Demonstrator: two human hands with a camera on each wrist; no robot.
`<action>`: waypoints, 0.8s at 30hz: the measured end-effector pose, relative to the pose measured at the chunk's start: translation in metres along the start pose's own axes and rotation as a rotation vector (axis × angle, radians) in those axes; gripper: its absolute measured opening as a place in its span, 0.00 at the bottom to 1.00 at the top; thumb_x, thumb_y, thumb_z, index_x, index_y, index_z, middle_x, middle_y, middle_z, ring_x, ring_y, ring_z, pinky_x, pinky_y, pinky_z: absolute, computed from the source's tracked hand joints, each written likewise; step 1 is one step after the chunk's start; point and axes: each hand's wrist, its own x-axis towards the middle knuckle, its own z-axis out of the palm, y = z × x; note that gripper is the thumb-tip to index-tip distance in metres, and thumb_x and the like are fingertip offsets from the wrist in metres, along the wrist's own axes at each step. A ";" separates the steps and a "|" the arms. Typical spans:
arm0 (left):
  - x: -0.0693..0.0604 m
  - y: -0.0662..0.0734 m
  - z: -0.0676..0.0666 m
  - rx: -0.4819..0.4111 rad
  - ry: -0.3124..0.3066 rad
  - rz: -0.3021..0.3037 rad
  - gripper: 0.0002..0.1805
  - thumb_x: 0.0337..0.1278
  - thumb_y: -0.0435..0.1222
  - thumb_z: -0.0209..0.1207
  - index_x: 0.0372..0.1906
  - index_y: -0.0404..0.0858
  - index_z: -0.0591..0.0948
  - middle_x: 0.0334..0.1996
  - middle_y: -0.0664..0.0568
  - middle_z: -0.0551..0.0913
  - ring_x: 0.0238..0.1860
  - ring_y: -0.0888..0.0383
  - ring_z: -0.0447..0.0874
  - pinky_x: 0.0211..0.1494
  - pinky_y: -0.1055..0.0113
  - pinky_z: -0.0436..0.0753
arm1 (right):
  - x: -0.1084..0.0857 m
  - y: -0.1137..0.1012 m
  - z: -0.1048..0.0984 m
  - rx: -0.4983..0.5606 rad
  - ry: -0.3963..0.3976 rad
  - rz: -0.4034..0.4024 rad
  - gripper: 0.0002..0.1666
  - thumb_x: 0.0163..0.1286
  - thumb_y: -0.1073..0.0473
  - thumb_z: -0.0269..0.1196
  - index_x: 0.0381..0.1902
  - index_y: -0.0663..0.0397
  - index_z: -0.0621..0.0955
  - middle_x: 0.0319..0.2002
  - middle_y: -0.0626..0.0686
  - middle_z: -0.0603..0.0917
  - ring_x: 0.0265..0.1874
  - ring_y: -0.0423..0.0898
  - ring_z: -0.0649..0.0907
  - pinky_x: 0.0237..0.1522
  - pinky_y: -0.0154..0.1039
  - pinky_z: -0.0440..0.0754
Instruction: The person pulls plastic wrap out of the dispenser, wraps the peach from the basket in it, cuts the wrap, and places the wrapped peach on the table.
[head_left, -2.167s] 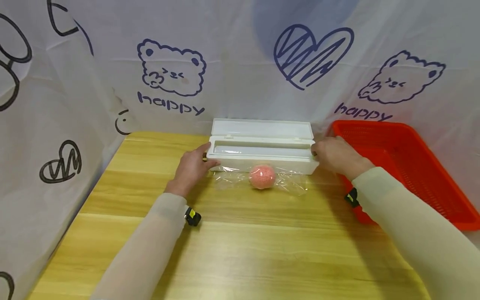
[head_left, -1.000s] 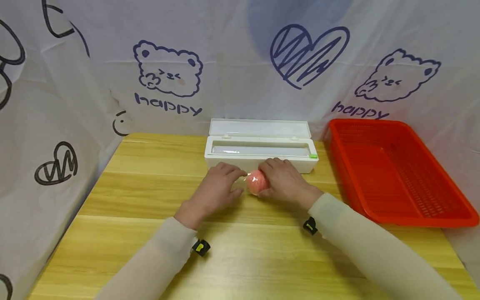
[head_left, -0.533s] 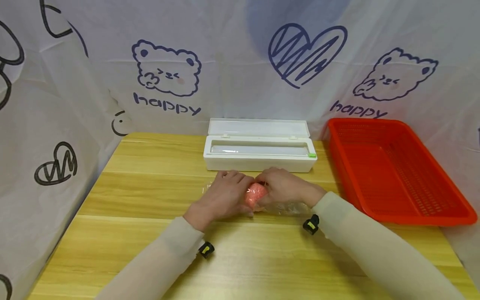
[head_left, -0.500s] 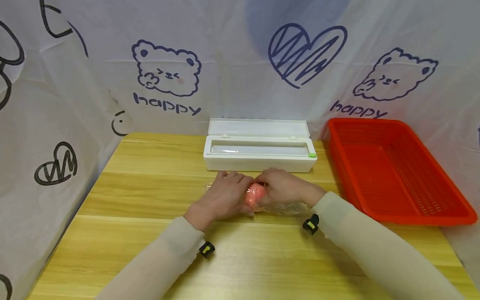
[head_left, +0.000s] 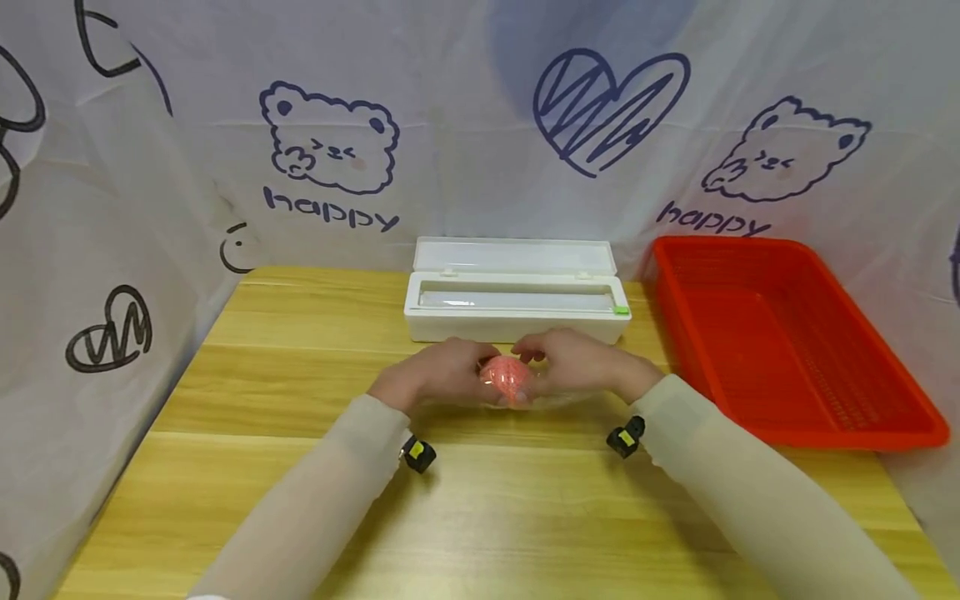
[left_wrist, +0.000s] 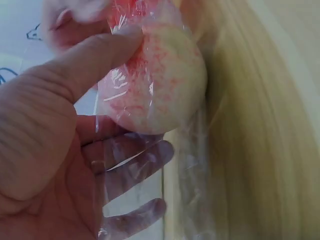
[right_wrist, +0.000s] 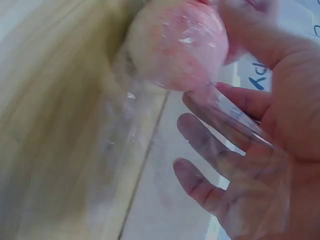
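Pink ball (head_left: 506, 375) gripped from both sides

My left hand (head_left: 448, 371) held one side, my right hand (head_left: 583, 362) the other, clear film (left_wrist: 194, 200) across my fingers. Ball was between the table's (head_left: 487, 525) near edge and the white box (head_left: 517, 327) along its far edge.

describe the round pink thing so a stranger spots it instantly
Start at the wooden table, then the open white box. In front, between the left hand and right hand, is the pink-and-cream round thing: the only ball-shaped item, covered in clear film.
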 end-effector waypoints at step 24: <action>-0.028 -0.011 0.012 -0.036 0.097 -0.030 0.41 0.50 0.53 0.76 0.68 0.41 0.75 0.55 0.57 0.81 0.51 0.59 0.80 0.61 0.61 0.82 | -0.066 0.022 -0.005 0.233 0.510 0.403 0.30 0.83 0.41 0.57 0.37 0.63 0.87 0.32 0.57 0.84 0.31 0.52 0.77 0.30 0.38 0.73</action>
